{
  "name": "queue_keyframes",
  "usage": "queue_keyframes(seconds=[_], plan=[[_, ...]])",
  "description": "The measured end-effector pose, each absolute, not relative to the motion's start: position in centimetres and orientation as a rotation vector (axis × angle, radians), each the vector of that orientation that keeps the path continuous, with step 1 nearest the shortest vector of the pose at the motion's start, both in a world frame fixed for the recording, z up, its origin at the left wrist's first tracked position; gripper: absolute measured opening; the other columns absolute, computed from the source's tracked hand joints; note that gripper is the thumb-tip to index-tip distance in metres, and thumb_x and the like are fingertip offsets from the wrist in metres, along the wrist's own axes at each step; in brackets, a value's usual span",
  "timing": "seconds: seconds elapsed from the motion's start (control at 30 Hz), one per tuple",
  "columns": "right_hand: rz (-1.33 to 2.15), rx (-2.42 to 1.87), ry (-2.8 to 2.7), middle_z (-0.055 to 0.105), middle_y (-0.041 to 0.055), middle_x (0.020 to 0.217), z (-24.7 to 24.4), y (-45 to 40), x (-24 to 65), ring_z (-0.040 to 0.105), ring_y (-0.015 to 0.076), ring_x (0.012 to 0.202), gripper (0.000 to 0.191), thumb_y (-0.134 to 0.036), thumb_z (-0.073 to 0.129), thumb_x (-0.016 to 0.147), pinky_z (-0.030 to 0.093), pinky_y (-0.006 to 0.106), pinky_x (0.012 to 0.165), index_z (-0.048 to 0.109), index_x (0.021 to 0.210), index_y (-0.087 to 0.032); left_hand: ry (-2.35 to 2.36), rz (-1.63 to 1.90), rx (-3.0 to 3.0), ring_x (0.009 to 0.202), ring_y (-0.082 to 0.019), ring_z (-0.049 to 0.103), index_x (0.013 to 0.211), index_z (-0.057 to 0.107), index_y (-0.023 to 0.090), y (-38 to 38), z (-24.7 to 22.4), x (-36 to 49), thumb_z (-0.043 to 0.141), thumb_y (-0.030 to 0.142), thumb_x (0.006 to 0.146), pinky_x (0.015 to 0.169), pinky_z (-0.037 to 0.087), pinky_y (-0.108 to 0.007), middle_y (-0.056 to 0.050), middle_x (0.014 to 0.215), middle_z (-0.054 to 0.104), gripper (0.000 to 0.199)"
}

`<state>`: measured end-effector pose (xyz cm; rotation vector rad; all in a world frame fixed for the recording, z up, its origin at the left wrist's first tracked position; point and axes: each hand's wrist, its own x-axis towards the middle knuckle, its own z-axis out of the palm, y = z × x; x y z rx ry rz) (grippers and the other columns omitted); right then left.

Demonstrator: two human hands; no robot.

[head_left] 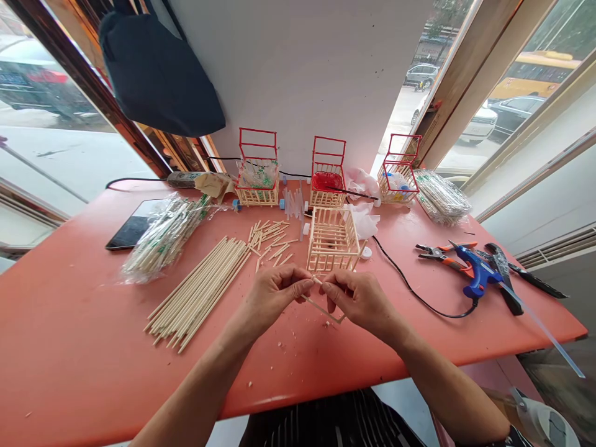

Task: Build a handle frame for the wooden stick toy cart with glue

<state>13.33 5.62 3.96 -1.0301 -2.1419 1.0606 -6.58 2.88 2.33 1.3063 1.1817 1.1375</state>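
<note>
Between my two hands is a small frame of thin wooden sticks (323,308), its near corner pointing down toward the table. My left hand (282,290) pinches its left end between thumb and fingers. The fingers of my right hand (354,295) are closed on the right end, close to a short stick piece at the top; the fingertips partly hide the joints. Just beyond my hands stands an open basket built of wooden sticks (333,239). To the left lie a bundle of long wooden sticks (198,295) and a scatter of short cut sticks (270,239).
A blue glue gun (477,273), pliers (444,256) and a black-handled cutter (537,280) lie at right. Along the back stand red-trimmed baskets (257,195). Bagged sticks (165,239) partly cover a dark tablet (130,226). A black cord (405,279) crosses the red table (84,335).
</note>
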Motion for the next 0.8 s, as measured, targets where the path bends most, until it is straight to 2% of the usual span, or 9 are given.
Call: queue_keyframes(seconds=[0.8], plan=[[1.055, -1.038, -2.147, 0.069, -0.0030, 0.060, 3.9, 5.8, 13.3, 0.048, 0.0081, 0.050, 0.024, -0.022, 0.055, 0.098, 0.036, 0.021, 0.054, 0.066, 0.077, -0.017, 1.236, 1.155, 1.310, 0.061, -0.014, 0.062, 0.076, 0.080, 0.018, 2.6, 3.3, -6.6, 0.072, 0.028, 0.077, 0.058, 0.054, -0.024, -0.002, 0.063, 0.070, 0.013]])
